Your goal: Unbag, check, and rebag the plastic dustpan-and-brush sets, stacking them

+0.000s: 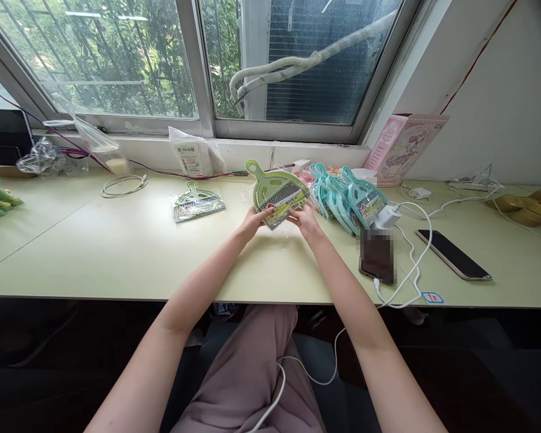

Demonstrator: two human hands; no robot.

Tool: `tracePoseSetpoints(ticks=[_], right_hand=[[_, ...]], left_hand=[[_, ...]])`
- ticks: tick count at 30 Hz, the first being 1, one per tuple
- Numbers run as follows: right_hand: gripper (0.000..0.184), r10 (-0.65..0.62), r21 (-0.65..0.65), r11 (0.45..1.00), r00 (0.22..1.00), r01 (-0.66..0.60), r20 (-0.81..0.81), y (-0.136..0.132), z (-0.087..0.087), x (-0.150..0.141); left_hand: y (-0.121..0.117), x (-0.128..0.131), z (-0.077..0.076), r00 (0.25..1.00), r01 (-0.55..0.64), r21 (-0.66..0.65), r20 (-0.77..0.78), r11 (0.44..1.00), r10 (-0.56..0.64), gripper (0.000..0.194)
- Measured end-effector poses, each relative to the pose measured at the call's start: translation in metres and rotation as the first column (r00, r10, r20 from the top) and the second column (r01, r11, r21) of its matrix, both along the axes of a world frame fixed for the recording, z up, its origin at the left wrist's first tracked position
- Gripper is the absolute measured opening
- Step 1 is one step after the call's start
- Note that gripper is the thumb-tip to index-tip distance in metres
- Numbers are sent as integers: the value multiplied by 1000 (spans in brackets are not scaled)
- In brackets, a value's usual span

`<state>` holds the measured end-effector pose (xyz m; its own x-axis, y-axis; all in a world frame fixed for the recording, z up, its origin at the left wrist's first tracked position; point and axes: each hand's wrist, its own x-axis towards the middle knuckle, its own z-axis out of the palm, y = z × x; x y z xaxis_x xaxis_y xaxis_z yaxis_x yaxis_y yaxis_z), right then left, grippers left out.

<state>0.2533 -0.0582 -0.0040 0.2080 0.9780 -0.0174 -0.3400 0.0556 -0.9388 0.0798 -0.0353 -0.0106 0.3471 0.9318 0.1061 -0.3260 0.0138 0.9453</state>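
Both hands grip a green mini dustpan and brush set (277, 189) in clear wrapping, tilted up above the table. My left hand (253, 222) holds its lower left side, thumb on the front. At the lower right edge, my right hand (305, 220) pinches it the same way. A second green dustpan set (198, 203) in wrapping lies flat to the left, apart from my hands. Just right of my right hand is a pile of teal dustpan sets (349, 195), with some pink ones partly hidden behind.
A phone (377, 258) on a white cable and a second phone (454, 255) lie at the right. White chargers and cords run nearby. A pink box (403, 149) and a plastic-wrapped packet (196, 153) stand by the window. A coiled cable (124, 185) lies at the left.
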Motion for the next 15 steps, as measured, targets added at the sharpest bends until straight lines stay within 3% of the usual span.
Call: tracePoseSetpoints(ticks=[8,15], right_hand=[[23,48,-16,999,999,-48,7,-1,3,5],[18,-9,-38,999,1000,9,17,-1,-1,1]], left_hand=[[-4,0,4,1000,-18,-9,-13,1000,18,64],[-5,2,3,998,15,15,-65,1000,-14,64]])
